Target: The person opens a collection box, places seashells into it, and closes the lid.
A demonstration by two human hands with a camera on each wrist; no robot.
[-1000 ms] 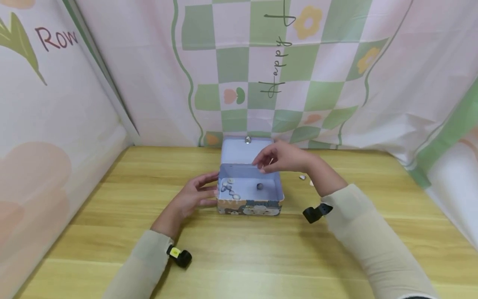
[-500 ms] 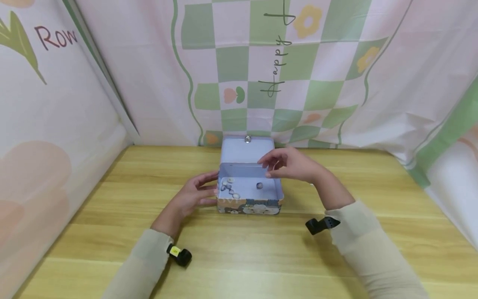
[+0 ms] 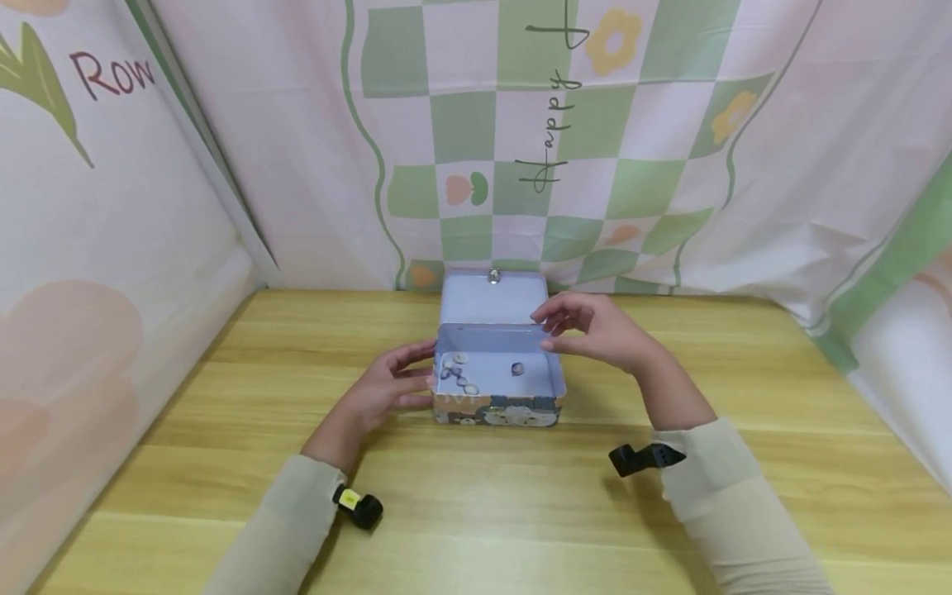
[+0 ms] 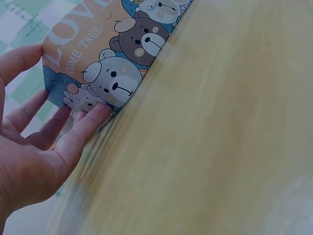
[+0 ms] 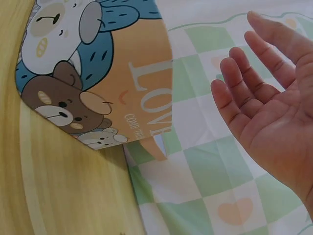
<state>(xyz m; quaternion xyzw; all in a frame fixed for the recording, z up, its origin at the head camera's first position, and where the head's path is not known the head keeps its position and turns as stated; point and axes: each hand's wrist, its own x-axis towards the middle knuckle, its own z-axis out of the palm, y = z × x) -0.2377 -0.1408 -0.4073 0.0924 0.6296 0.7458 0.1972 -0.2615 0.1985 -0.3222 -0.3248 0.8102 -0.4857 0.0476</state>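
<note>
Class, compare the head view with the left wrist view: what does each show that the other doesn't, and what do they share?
Only the head view: the right hand, the inside of the box, its open lid and the small pieces lying within.
Only the left wrist view: the "COME TRUE" lettering on the box's side.
Both: the left hand touching the box, the wood-grain tabletop and the checked curtain.

This was a cloth-walled tabletop booth, wider room unclear.
A checked, flowered curtain (image 3: 521,124) hung beyond the wood-grain table (image 3: 491,512), with pale printed cloth (image 3: 97,215) at left and right.
</note>
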